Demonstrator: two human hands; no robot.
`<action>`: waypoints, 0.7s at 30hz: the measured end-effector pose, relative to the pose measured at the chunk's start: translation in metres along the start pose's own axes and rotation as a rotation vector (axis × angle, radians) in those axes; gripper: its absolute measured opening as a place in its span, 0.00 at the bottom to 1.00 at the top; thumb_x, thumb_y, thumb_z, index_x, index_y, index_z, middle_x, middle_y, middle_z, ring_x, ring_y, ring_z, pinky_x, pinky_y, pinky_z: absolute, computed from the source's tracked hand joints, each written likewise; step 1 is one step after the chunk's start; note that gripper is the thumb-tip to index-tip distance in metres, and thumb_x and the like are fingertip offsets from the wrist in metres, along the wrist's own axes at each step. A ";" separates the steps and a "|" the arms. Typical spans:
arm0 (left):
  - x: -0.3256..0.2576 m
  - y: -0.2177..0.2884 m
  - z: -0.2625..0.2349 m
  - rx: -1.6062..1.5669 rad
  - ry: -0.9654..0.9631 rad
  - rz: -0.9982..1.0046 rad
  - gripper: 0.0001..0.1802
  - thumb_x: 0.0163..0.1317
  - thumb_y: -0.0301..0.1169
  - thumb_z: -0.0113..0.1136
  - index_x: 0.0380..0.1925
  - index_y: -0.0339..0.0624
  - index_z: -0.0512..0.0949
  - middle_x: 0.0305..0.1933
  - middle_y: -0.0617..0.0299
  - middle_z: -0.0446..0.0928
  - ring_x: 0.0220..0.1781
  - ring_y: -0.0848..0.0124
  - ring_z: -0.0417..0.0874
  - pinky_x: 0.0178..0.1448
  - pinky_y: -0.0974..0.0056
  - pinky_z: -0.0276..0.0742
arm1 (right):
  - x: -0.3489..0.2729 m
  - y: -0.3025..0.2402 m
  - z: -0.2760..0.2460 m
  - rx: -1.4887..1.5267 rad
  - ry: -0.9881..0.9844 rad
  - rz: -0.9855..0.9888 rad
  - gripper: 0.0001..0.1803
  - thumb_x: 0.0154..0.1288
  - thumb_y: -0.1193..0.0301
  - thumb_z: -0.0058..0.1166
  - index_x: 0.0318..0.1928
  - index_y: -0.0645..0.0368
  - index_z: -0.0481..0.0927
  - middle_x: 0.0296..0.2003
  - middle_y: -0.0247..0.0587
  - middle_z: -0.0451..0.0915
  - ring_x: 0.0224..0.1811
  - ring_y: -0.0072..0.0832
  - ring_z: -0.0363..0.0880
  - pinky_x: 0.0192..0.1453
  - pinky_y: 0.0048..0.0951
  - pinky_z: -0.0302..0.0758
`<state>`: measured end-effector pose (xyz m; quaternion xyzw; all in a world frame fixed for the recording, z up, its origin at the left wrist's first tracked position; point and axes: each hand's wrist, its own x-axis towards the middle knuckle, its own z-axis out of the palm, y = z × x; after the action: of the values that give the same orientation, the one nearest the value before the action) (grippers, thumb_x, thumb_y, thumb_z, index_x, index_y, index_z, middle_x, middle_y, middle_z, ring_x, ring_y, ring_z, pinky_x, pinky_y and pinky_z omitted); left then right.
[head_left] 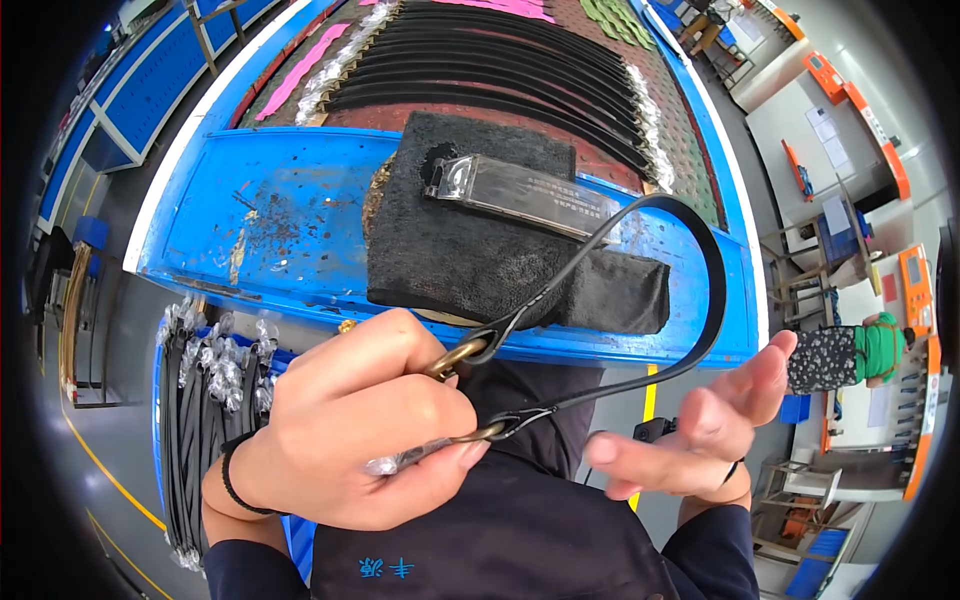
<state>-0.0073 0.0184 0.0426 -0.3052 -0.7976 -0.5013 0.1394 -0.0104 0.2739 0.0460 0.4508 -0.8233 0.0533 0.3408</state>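
Both brass-coloured metal ends of a black leather strap (712, 290) are pinched in my left hand (365, 430), which is closed. From there the strap loops out to the right and back, with pale stitching near its ends. A bit of clear wrap shows at the lower metal end. Beside the loop, my right hand (700, 440) is held up with its fingers spread and nothing in them. Past my hands, a flat clear-topped case (530, 195) with print lies on a dark cloth (460, 265) on the blue workbench (290, 220).
Several black straps (490, 60) with plastic-wrapped ends lie side by side farther back on the bench. More straps (190, 430) hang at the lower left. Pink strips (300, 72) and green pieces (615, 20) lie at the back. A person in a green top (880, 348) is off to the right.
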 end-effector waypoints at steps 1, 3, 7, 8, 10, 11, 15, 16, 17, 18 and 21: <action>0.001 0.001 0.000 -0.012 -0.009 0.000 0.09 0.38 0.28 0.66 0.20 0.43 0.75 0.22 0.59 0.68 0.22 0.69 0.67 0.25 0.68 0.60 | 0.004 -0.002 0.001 -0.015 -0.019 -0.028 0.16 0.55 0.47 0.47 0.45 0.23 0.78 0.61 0.16 0.59 0.69 0.41 0.42 0.71 0.52 0.34; 0.000 0.003 -0.001 -0.032 -0.023 -0.002 0.09 0.38 0.28 0.66 0.20 0.43 0.75 0.22 0.60 0.68 0.22 0.69 0.67 0.25 0.68 0.60 | 0.009 -0.002 0.001 -0.021 -0.051 -0.073 0.14 0.55 0.45 0.47 0.41 0.21 0.78 0.63 0.18 0.54 0.69 0.42 0.38 0.71 0.52 0.32; -0.002 0.005 -0.004 -0.037 -0.048 -0.002 0.09 0.38 0.28 0.66 0.20 0.43 0.75 0.22 0.60 0.68 0.22 0.70 0.68 0.25 0.68 0.60 | 0.012 -0.002 0.010 0.046 0.037 -0.062 0.17 0.54 0.50 0.48 0.45 0.27 0.79 0.58 0.14 0.63 0.68 0.38 0.44 0.71 0.51 0.34; -0.002 0.005 -0.005 -0.031 -0.055 0.000 0.09 0.38 0.28 0.66 0.20 0.43 0.75 0.22 0.60 0.68 0.22 0.70 0.68 0.25 0.68 0.60 | 0.012 -0.002 0.011 0.084 0.070 -0.050 0.18 0.54 0.52 0.48 0.47 0.30 0.79 0.57 0.14 0.65 0.68 0.37 0.46 0.71 0.51 0.35; -0.003 0.005 -0.004 -0.008 -0.042 0.007 0.08 0.38 0.28 0.66 0.19 0.43 0.75 0.22 0.61 0.68 0.22 0.69 0.68 0.25 0.68 0.60 | 0.009 0.004 0.004 0.180 0.123 -0.040 0.17 0.56 0.51 0.48 0.45 0.32 0.80 0.55 0.17 0.67 0.68 0.38 0.47 0.71 0.51 0.36; -0.003 0.005 -0.005 0.003 -0.034 0.009 0.08 0.38 0.28 0.66 0.19 0.43 0.75 0.22 0.61 0.68 0.22 0.69 0.68 0.25 0.68 0.60 | 0.005 0.006 0.008 0.254 0.298 -0.027 0.15 0.60 0.51 0.45 0.41 0.36 0.82 0.51 0.25 0.70 0.66 0.39 0.51 0.71 0.50 0.40; -0.008 -0.001 -0.005 0.065 0.047 0.089 0.08 0.39 0.28 0.65 0.20 0.44 0.75 0.22 0.61 0.68 0.22 0.68 0.68 0.26 0.66 0.60 | -0.046 0.019 0.014 0.290 0.335 0.247 0.15 0.63 0.58 0.43 0.37 0.47 0.83 0.49 0.37 0.70 0.61 0.40 0.59 0.69 0.48 0.46; -0.011 -0.003 -0.005 0.091 0.069 0.099 0.08 0.40 0.28 0.65 0.20 0.44 0.75 0.23 0.62 0.68 0.22 0.68 0.68 0.26 0.66 0.60 | -0.058 0.021 0.017 0.260 0.224 0.352 0.15 0.63 0.59 0.43 0.37 0.50 0.82 0.50 0.39 0.70 0.61 0.41 0.61 0.68 0.48 0.47; -0.013 -0.004 -0.005 0.116 0.089 0.109 0.08 0.40 0.28 0.65 0.21 0.44 0.75 0.23 0.62 0.68 0.22 0.68 0.68 0.26 0.66 0.60 | -0.067 0.023 0.027 0.223 0.116 0.460 0.15 0.63 0.60 0.44 0.37 0.53 0.82 0.51 0.41 0.70 0.61 0.42 0.61 0.67 0.48 0.48; -0.012 -0.005 -0.005 0.132 0.093 0.121 0.08 0.41 0.28 0.65 0.21 0.44 0.75 0.23 0.62 0.68 0.22 0.68 0.67 0.26 0.65 0.60 | -0.074 0.025 0.033 0.173 0.006 0.574 0.15 0.63 0.61 0.45 0.37 0.55 0.82 0.51 0.42 0.70 0.61 0.43 0.61 0.67 0.48 0.49; -0.011 -0.006 -0.004 0.192 0.105 0.151 0.08 0.41 0.28 0.65 0.21 0.43 0.75 0.24 0.62 0.67 0.22 0.67 0.67 0.26 0.65 0.60 | -0.079 0.030 0.053 -0.007 -0.274 0.631 0.13 0.60 0.66 0.46 0.37 0.60 0.81 0.51 0.46 0.72 0.61 0.45 0.62 0.65 0.49 0.51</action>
<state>-0.0030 0.0090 0.0341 -0.3228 -0.8082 -0.4262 0.2469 -0.0321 0.3266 -0.0359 0.1756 -0.9605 0.0923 0.1953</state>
